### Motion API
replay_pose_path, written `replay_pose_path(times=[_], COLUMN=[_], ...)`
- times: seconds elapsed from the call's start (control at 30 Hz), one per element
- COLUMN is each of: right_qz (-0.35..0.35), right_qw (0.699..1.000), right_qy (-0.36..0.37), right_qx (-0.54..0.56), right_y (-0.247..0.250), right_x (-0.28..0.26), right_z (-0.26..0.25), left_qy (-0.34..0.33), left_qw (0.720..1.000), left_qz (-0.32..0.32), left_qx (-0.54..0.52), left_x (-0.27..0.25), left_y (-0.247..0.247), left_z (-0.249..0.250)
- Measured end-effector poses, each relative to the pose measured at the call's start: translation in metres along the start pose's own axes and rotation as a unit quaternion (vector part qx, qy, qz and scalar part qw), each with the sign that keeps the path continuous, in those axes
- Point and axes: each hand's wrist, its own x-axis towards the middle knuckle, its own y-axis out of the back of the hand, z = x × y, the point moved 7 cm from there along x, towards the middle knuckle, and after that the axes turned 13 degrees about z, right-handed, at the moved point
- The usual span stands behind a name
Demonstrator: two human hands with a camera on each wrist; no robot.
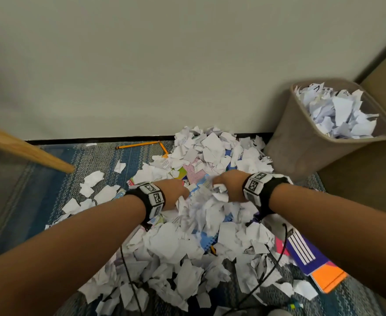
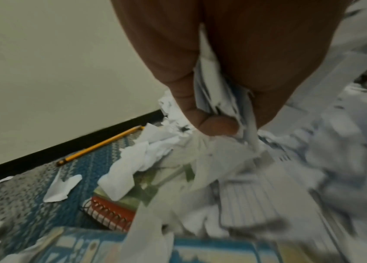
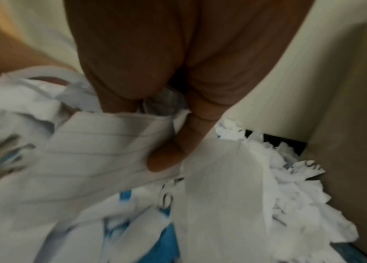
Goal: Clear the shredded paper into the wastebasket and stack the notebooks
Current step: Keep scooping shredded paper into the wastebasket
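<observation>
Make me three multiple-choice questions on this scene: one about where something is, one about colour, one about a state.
1. Where is the wastebasket?
A. left of the paper pile
B. in the corner, right of the pile
C. behind the person

2. What colour are the pencils by the wall?
A. yellow-orange
B. green
C. black

3. What is the left hand doing?
A. resting flat on the carpet
B. gripping shredded paper
C. holding a notebook

Answers: 1 B, it stands where the walls meet; 2 A, the head view shows it; 3 B, the left wrist view shows fingers curled round scraps.
</observation>
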Motion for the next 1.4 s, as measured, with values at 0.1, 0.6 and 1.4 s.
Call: replay_pose_path(times=[0.1,0.6,1.4], right_qz=[0.044,0.411,0.165], right_qw=[0.998,0.846,0.903], right_qy=[-0.042,-0.211,-0.396], right_qx=[0.015,0.266,0.025], right_y=[0.04,0.259,0.151], right_x=[0.005,-0.071,-0.096], right_z=[0.019,0.131,0.264], left_qy=[0.041,0.095,-0.095], left_qw=[0.997,0.977,0.89], left_qz=[0.058,0.187,0.434], left_qx=[-0.034,-0.03,-0.103], left_x=[0.01,0.054,0.206], left_y=[0.025,0.07,0.301], left_z=[-0.02,-0.041,0.24])
